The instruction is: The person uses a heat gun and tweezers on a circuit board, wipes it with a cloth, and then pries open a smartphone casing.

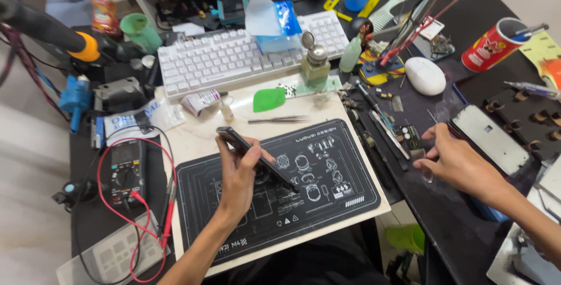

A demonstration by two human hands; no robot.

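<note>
My left hand is wrapped around a dark phone, holding it tilted up on its edge over the black mat in the middle of the bench. My right hand is off to the side on the dark table, fingers loosely curled. It looks like I'm pinching something small at the fingertips, but I honestly can't tell what. Just past that hand there's a phone frame lying flat, and a small green board near my fingers. Tweezers and a green pick sit above the mat, white keyboard behind them. Multimeter with red leads is on my left, mouse and a red can on the right.
</note>
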